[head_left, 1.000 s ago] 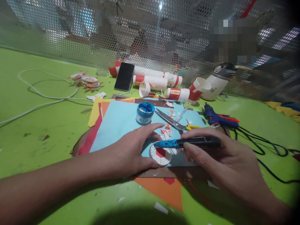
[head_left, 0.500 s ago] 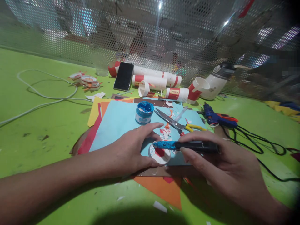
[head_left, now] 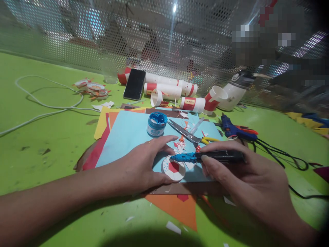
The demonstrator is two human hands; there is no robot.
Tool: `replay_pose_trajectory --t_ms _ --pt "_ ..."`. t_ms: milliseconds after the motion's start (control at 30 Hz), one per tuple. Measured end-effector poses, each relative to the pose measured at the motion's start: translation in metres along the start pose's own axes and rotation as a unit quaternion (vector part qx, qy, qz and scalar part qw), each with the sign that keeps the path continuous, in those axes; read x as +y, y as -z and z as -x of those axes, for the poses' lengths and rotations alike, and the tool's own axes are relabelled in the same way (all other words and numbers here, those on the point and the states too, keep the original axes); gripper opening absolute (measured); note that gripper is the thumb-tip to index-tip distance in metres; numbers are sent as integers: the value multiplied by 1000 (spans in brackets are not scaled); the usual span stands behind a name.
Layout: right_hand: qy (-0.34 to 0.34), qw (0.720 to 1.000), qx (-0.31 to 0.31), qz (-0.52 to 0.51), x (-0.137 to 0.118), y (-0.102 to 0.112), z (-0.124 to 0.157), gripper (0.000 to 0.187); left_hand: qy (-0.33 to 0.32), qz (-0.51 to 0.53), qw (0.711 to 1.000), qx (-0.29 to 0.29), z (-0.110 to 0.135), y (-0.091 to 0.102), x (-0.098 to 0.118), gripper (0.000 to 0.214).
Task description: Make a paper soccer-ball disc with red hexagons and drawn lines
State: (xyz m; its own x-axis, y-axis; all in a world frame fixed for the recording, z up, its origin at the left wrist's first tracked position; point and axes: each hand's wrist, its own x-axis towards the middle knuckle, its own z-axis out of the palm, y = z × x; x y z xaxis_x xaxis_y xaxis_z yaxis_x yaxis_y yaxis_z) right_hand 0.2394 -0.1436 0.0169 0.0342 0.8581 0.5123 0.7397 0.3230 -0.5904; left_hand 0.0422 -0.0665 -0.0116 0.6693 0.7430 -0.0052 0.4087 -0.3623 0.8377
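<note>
My left hand [head_left: 144,164] lies on a light blue paper sheet [head_left: 128,137], thumb and forefinger curved around a small white paper disc [head_left: 173,168] with a red centre. My right hand [head_left: 241,175] grips a black tool [head_left: 218,156] whose tip is coated in blue paint; the tip rests at the disc's upper edge. An open jar of blue paint [head_left: 156,124] stands just beyond my left hand. Scissors [head_left: 187,133] with yellow handles lie to the right of the jar.
Coloured paper sheets are stacked under the blue one, an orange piece [head_left: 177,207] nearest me. A blue glue gun [head_left: 235,129] with black cable lies right. White-and-red paper tubes [head_left: 164,90], a phone [head_left: 134,84], a bottle [head_left: 236,89] and a mesh wall stand behind. A white cable [head_left: 48,104] loops left.
The painted tip has shifted slightly along the disc's upper edge. Both hands stay in nearly the same place and keep their hold.
</note>
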Motion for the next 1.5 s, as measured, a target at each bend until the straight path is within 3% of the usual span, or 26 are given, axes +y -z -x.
replay_pose_trajectory --t_ms 400,1000,1200,1500 --pt "-32 999 -7 -5 0 -4 3 7 -23 3 1000 -4 -1 0 0 77" --pt "18 999 -18 33 1 -2 2 8 -34 -12 999 1 -1 0 0 74" --pt "-31 999 -2 21 0 -5 3 7 -25 -15 1000 -1 -1 0 0 78" --pt "-34 999 35 -1 -1 -6 7 5 -2 -38 999 -2 -1 0 1 83"
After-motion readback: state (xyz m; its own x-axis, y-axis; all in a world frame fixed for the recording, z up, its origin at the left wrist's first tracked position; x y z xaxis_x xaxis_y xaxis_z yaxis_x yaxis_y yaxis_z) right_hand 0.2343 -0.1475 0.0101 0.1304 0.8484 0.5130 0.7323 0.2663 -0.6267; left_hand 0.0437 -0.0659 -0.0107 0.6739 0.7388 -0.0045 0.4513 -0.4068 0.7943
